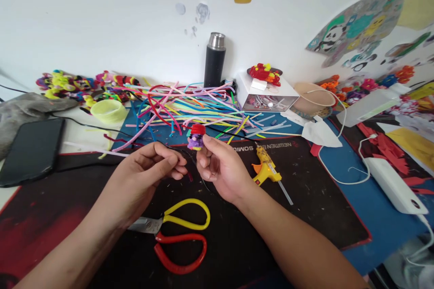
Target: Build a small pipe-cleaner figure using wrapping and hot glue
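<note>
We see a soft, fuzzy heap of pipe cleaners (190, 104) at the back of the desk (342, 176), long thin stems in pink, yellow, blue, green and red, lying crossed over one another. In front of it spreads a dark, matte mat (305, 198) with red edging and flecks of dried glue. On the mat lie scissors (179, 230) with one glossy yellow loop handle and one red one, their metal blades partly hidden under our left wrist. A small yellow glue gun (266, 169) rests near our right hand, with a clear stick pointing out behind it.

Our right hand (220, 167) holds a small figure (196, 139) between fingertips and thumb, the grip closed on its lower part. The figure is plush and rounded, made of wound purple pile with a touch of yellow, and topped by a red cap. It sits raised above the mat, just in front of the pipe cleaner heap.

Our left hand (149, 171) is beside it, fingers curled and pinched on a thin dark strand (195, 169) that bends down between the two hands.

A smooth black flask (214, 59) with a steel cap stands upright against the white wall.
</note>
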`<action>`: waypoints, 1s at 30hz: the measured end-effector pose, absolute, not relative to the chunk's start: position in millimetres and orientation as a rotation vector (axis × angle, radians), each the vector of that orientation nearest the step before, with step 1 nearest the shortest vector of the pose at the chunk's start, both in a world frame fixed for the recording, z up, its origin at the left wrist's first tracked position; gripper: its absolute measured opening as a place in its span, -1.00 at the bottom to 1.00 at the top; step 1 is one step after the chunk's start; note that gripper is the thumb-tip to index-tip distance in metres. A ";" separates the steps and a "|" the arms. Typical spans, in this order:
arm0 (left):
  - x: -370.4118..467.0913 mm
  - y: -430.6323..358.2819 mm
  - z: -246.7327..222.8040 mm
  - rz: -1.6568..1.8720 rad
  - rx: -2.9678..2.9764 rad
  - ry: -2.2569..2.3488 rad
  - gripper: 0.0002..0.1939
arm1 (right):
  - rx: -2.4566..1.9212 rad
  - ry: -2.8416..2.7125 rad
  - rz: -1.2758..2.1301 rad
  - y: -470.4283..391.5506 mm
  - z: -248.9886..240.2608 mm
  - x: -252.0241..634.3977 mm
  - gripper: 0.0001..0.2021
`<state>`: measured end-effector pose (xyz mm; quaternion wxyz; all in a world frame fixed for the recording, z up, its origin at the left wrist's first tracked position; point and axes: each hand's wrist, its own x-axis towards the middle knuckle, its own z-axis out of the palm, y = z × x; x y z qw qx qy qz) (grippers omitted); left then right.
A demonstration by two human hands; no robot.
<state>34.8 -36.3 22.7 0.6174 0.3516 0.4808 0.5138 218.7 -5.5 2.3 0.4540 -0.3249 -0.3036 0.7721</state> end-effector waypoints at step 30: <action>26.4 -33.5 13.3 1.184 0.609 1.072 -0.47 | -0.819 -0.759 1.889 -4.5 1.6 219.4 -0.44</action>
